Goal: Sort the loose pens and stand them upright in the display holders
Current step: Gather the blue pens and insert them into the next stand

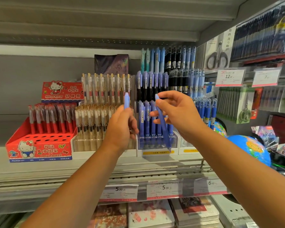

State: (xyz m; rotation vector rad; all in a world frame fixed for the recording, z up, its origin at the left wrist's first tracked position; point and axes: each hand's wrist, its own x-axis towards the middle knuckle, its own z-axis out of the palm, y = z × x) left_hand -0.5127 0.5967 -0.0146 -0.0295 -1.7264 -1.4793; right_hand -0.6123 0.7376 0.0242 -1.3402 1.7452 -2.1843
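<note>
My left hand [122,127] grips a light blue pen [126,101] upright, its top poking above my fingers, in front of the clear gold-clip pen holder [89,142]. My right hand [179,112] holds a second blue pen [163,125] tilted, tip pointing down towards the clear tiered holder [156,142] that carries rows of matching blue pens standing upright. The lower part of the left pen is hidden by my hand.
A red Hello Kitty box [39,145] with red pens stands at the left, its front holes bare. More dark and blue pens [184,76] stand behind and right. A blue globe [250,148] sits right. Price tags [164,188] line the shelf edge; notebooks lie below.
</note>
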